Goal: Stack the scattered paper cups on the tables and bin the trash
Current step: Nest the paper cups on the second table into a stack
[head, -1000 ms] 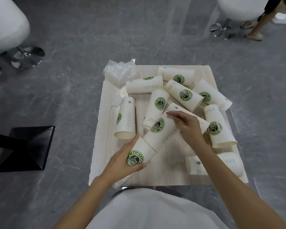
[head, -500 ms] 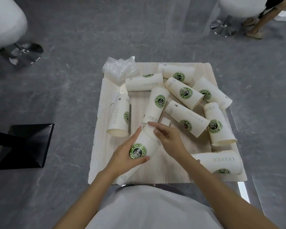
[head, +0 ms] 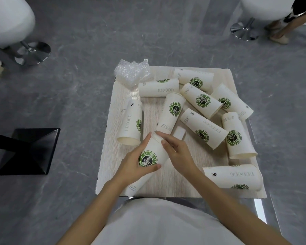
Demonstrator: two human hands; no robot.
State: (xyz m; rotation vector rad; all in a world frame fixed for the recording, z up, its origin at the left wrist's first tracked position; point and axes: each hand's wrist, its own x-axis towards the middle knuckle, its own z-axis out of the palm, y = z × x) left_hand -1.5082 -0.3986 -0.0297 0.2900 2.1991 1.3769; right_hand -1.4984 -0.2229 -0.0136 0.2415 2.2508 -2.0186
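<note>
Held cup point(head: 148, 159): a tall paper coffee cup with a green logo. It is tilted over the near part of the bench point(head: 173, 181), mouth pointing away from the person.
Left grip point(head: 133, 167): a bare hand wrapped around the cup's mid-wall. The thumb lies below the logo and the fingers curl over the far side.
Right grip point(head: 179, 154): a bare hand at the cup's mouth. Forefinger and thumb pinch the rim; whether another cup sits nested inside cannot be told.
Loose cups: nine lie on their sides across the bench, several touching, among them the left cup point(head: 131, 124) and the centre cup point(head: 171, 112).
Trash: crumpled bubble wrap point(head: 131, 74) sits at the far left corner. A small white scrap point(head: 179, 132) lies just beyond the right grip.
Handling, judged: the cups are probably empty and very light, with thin walls that dent under a squeeze. The rolled rim and the base are likely the stiffest parts.
Where to hold, judged: a loose encircling hold at mid-wall or near the base is best, guiding each cup in straight by its rim. The smooth walls roll easily on the bench.
Step, judged: nesting is under way, with most cups not yet stacked and the trash not yet binned.
</note>
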